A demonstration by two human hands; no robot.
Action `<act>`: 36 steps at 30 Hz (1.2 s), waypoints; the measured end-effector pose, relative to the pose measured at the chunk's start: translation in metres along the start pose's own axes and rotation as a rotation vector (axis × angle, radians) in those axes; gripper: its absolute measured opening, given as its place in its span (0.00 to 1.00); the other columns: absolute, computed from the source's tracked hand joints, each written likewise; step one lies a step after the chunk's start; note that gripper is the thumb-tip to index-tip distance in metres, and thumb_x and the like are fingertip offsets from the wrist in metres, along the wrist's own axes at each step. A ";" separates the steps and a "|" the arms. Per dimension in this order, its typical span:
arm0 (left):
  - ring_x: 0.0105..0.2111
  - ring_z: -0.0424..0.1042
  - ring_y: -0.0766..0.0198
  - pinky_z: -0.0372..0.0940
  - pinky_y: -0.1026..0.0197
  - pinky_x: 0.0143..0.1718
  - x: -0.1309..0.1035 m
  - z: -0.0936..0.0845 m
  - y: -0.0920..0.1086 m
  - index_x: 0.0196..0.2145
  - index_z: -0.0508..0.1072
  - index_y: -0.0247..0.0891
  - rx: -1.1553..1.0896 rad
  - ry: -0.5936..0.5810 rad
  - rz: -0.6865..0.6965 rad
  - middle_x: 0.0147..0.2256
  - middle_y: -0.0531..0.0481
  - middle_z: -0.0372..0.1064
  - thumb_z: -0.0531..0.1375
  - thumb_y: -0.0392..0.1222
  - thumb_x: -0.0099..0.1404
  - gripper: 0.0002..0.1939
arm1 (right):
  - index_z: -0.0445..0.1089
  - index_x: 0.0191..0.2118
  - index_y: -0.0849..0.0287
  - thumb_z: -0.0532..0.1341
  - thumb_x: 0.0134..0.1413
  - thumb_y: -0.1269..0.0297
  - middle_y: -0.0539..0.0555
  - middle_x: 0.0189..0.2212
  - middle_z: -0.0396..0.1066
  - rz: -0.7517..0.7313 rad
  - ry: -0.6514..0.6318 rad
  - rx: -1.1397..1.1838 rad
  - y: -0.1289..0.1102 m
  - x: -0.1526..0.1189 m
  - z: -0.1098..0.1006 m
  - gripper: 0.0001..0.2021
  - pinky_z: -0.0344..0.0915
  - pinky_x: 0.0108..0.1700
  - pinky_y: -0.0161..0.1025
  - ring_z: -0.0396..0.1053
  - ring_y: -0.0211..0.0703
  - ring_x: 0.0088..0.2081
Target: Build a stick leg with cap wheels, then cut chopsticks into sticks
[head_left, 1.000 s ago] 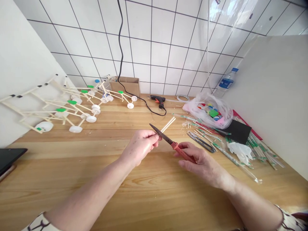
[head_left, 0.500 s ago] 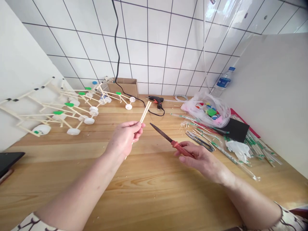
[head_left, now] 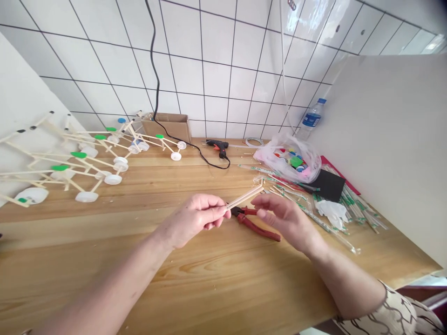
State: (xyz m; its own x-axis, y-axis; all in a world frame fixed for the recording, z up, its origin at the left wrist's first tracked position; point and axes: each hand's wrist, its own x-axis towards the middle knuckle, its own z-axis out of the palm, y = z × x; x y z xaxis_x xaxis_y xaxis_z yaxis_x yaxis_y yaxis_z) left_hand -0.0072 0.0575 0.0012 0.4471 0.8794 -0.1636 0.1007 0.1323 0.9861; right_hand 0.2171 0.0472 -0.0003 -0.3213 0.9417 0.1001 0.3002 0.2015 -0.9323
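Note:
Two thin wooden sticks (head_left: 246,196) lie side by side in my left hand (head_left: 204,215), pinched between thumb and fingers and pointing to the right. My right hand (head_left: 284,218) is closed round one handle of the red-handled pliers (head_left: 260,228). The other handle hangs spread below the fingers. Close to my left fingertips is the dark head of the pliers, partly hidden behind them, so whether its jaws touch the sticks cannot be made out. The far stick tips reach just above my right fingers.
Stick-built frames with white wheels (head_left: 87,196) stand on the left. At the back are a cardboard box (head_left: 171,125) and a black glue gun (head_left: 219,146). A plastic bag of caps (head_left: 296,160), bundled sticks (head_left: 363,211), black sheet (head_left: 328,184) and water bottle (head_left: 312,118) occupy the right.
My left hand has moved right and lowered the sticks from upright to slanting right. The red-handled tool, seen edge-on before, now shows spread handles. The view has shifted slightly right.

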 end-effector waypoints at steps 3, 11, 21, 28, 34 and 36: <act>0.20 0.54 0.71 0.47 0.66 0.21 -0.002 0.005 0.000 0.26 0.72 0.35 0.061 -0.064 0.007 0.19 0.55 0.60 0.55 0.45 0.60 0.12 | 0.70 0.41 0.59 0.62 0.51 0.57 0.54 0.32 0.70 0.109 -0.067 0.555 -0.003 0.002 -0.007 0.14 0.64 0.38 0.37 0.68 0.38 0.33; 0.21 0.55 0.69 0.48 0.65 0.21 -0.005 0.012 0.003 0.27 0.71 0.35 0.174 -0.101 0.000 0.19 0.55 0.60 0.54 0.46 0.61 0.13 | 0.72 0.41 0.63 0.62 0.52 0.60 0.50 0.22 0.66 0.250 -0.245 1.003 -0.008 -0.001 -0.009 0.13 0.52 0.21 0.28 0.58 0.30 0.20; 0.21 0.56 0.69 0.48 0.66 0.21 -0.006 0.016 0.006 0.27 0.72 0.35 0.231 -0.098 -0.026 0.19 0.55 0.60 0.54 0.45 0.59 0.12 | 0.73 0.32 0.66 0.65 0.48 0.64 0.50 0.18 0.64 0.276 -0.263 1.013 -0.004 0.001 -0.008 0.08 0.44 0.19 0.28 0.54 0.28 0.18; 0.21 0.56 0.69 0.48 0.66 0.22 -0.004 0.016 0.003 0.28 0.73 0.35 0.257 -0.094 -0.020 0.20 0.55 0.60 0.54 0.45 0.60 0.13 | 0.73 0.29 0.66 0.67 0.45 0.66 0.51 0.16 0.66 0.317 -0.223 0.998 -0.004 0.001 -0.009 0.07 0.42 0.17 0.28 0.55 0.28 0.17; 0.19 0.55 0.70 0.48 0.65 0.21 -0.003 0.017 0.001 0.27 0.73 0.36 0.269 -0.081 -0.014 0.20 0.55 0.61 0.54 0.46 0.60 0.13 | 0.73 0.26 0.65 0.69 0.40 0.66 0.51 0.15 0.67 0.358 -0.191 0.980 -0.004 0.003 -0.009 0.08 0.41 0.16 0.27 0.54 0.28 0.15; 0.19 0.55 0.69 0.48 0.65 0.21 -0.003 0.018 0.002 0.28 0.74 0.36 0.264 -0.075 -0.016 0.20 0.55 0.61 0.54 0.46 0.60 0.13 | 0.73 0.26 0.65 0.69 0.39 0.66 0.51 0.14 0.67 0.357 -0.176 0.974 -0.005 0.004 -0.009 0.08 0.41 0.16 0.27 0.53 0.27 0.15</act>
State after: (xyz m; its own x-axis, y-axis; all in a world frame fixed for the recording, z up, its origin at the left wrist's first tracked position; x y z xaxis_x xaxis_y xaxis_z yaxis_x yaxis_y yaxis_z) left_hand 0.0073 0.0466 0.0030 0.5074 0.8405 -0.1901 0.3315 0.0133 0.9434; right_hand 0.2223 0.0521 0.0077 -0.5058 0.8355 -0.2146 -0.4238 -0.4574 -0.7818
